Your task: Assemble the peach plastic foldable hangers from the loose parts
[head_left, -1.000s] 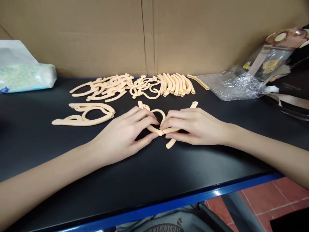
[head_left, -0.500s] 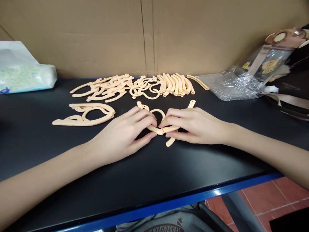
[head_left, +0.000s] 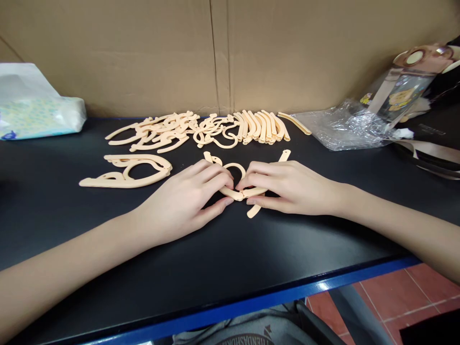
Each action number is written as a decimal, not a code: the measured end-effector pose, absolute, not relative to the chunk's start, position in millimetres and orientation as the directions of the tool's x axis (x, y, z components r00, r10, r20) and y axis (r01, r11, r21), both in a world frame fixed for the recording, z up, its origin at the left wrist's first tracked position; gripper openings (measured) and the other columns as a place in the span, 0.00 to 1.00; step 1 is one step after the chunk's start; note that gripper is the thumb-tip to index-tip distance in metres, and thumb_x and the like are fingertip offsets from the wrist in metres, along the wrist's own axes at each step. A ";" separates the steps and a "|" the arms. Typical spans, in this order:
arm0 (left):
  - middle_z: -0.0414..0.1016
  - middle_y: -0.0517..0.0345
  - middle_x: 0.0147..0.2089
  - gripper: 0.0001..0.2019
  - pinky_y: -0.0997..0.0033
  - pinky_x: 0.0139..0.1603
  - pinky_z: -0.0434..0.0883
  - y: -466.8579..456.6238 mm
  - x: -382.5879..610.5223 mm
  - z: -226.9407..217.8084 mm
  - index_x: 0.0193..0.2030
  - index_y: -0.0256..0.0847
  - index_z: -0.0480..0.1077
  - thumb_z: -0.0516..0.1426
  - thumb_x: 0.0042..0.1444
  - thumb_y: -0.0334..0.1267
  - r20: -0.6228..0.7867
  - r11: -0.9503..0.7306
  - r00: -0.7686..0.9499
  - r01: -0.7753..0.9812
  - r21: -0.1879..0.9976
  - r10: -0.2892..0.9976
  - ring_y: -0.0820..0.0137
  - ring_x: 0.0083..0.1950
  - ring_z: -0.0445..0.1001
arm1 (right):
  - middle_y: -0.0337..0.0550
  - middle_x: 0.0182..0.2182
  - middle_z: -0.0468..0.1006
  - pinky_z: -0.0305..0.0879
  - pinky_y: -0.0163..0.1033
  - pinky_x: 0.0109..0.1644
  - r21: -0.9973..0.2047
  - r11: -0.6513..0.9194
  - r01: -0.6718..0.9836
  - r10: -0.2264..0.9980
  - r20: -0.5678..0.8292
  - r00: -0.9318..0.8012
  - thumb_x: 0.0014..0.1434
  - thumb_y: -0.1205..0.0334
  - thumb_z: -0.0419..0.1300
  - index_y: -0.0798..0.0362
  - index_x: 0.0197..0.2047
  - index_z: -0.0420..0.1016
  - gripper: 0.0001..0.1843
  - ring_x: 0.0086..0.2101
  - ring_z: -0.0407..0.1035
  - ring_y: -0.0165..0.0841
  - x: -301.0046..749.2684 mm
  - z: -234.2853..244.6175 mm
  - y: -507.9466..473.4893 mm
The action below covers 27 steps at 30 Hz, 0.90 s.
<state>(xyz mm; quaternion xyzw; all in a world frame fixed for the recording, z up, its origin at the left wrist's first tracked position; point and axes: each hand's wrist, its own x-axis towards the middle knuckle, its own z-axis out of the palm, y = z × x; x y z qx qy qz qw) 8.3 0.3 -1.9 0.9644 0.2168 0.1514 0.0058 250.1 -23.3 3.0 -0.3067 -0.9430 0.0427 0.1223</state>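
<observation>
On the black tabletop [head_left: 215,268], my left hand [head_left: 187,199] pinches a curved beige plastic hook piece [head_left: 233,168] between thumb and fingers. My right hand [head_left: 287,186] pinches a beige plastic bar piece [head_left: 256,192], and the two pieces meet end to end between my fingertips. A second straight beige strip [head_left: 283,155] lies under my right hand, its ends sticking out at the far and near sides. Both hands rest on the table, fingers closed round the parts.
An assembled beige piece [head_left: 125,172] lies to the left. Several loose beige hooks and bars [head_left: 201,128] lie in a row at the back by the cardboard wall [head_left: 215,52]. A tissue pack [head_left: 36,112] sits far left, crumpled clear plastic [head_left: 345,127] and packaging at right.
The pieces and both hands shifted very slightly away from me; my fingertips have drawn closer together at the joint. Otherwise nothing moved.
</observation>
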 end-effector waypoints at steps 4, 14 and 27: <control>0.73 0.52 0.46 0.09 0.63 0.47 0.67 0.3 8.6 -2.1 0.43 0.39 0.68 0.50 0.65 0.40 0.292 -0.907 0.861 0.416 0.069 0.417 0.63 0.47 0.68 | 0.42 0.41 0.72 0.62 0.34 0.36 -0.159 0.808 0.568 0.590 0.208 -0.780 0.67 0.59 0.52 0.52 0.49 0.70 0.11 0.36 0.69 0.29 250.0 2.7 -23.1; 0.73 0.52 0.46 0.09 0.63 0.46 0.67 0.4 9.1 -2.0 0.43 0.39 0.68 0.50 0.65 0.40 0.282 -0.904 0.861 0.423 0.063 0.423 0.63 0.47 0.68 | 0.42 0.41 0.72 0.62 0.33 0.36 -0.166 0.808 0.566 0.590 0.206 -0.781 0.67 0.59 0.52 0.53 0.49 0.70 0.11 0.36 0.69 0.29 250.6 3.1 -23.4; 0.72 0.51 0.48 0.10 0.63 0.47 0.67 1.4 7.0 -1.6 0.46 0.39 0.67 0.49 0.66 0.40 0.271 -0.912 0.874 0.410 0.033 0.403 0.63 0.48 0.68 | 0.42 0.42 0.72 0.63 0.34 0.37 -0.157 0.804 0.573 0.594 0.202 -0.778 0.67 0.60 0.52 0.53 0.49 0.70 0.12 0.36 0.69 0.29 250.6 4.0 -24.1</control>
